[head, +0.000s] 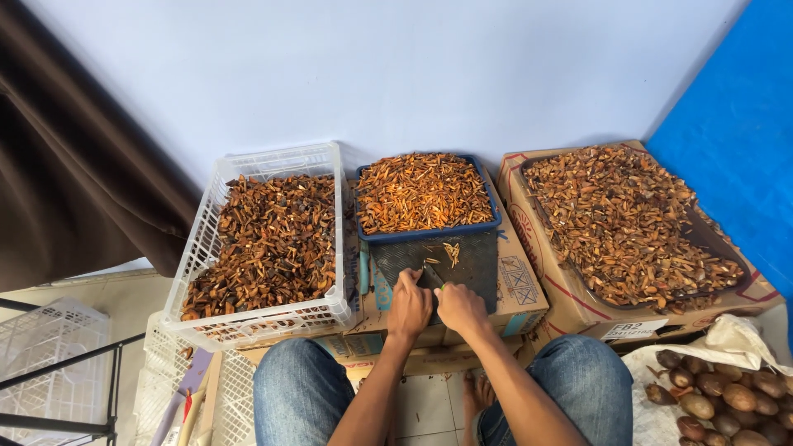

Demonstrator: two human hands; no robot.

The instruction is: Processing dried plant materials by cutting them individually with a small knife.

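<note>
Left hand: the left hand point(409, 304) sits at centre frame, fingers curled shut around something small that it hides, so what it grips cannot be told.
Right hand: the right hand point(461, 307) is just beside it, touching, closed on a knife point(433, 275) whose dark blade pokes up between the two hands.
Blue basket: the blue basket point(429, 235) stands right above the hands, heaped with orange slivers, a few clinging to its dark mesh front.
White crate: the white crate point(268, 318), left of centre, is full of darker brown pieces.
Cardboard box: the cardboard box point(570, 301), right of centre, holds a spread of brown chips.
Sack: the white sack point(727, 340), lower right corner, lies open on round brown nuts point(727, 400).
Knees: blue jeans point(301, 384) frame the bottom edge.
</note>
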